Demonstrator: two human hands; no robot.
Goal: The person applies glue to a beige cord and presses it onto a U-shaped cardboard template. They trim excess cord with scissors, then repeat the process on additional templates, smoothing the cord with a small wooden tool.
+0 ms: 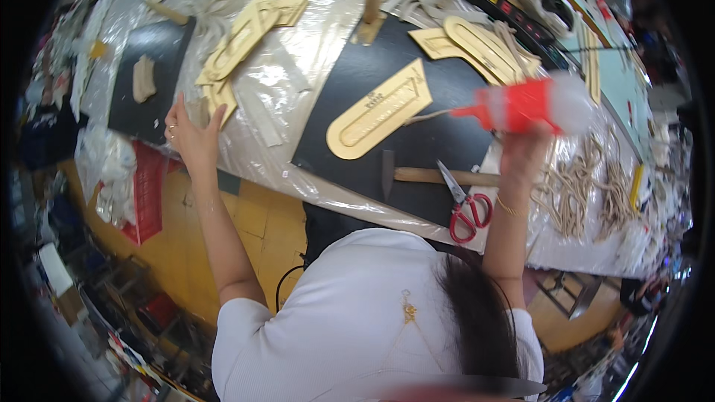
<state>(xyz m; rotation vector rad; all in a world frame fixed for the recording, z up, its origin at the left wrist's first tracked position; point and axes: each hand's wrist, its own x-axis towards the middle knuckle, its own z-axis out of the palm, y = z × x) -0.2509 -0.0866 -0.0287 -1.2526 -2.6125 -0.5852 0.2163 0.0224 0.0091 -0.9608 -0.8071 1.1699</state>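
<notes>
Red and white plastic marks the squeeze bottle (532, 104), which is gripped from below in the right hand (521, 156) and held level above the black mat (439, 89), its thin nozzle pointed toward the mat's middle. The bottle is blurred, so the exact lie of the fingers around it cannot be told; they are seen closed about its body.

The left hand (192, 134) is laid flat, fingers spread, on the clear plastic sheet (298, 67) well to the left of the mat. Its fingertips are placed at a tan template (223, 97), though whether that piece is actually touched cannot be told.

On the mat itself a long rounded tan template (380, 108) is set slantwise. More such pieces (477, 48) are stacked at the mat's far right corner. Along the mat's near edge a wooden-handled hammer (432, 175) is laid, with red-handled scissors (465, 208) crossed over its handle. Bundles of pale cord (588, 186) are heaped to the right of the mat. A second, smaller black mat (160, 52) is seen far to the left, bearing one small tan scrap (143, 78).
</notes>
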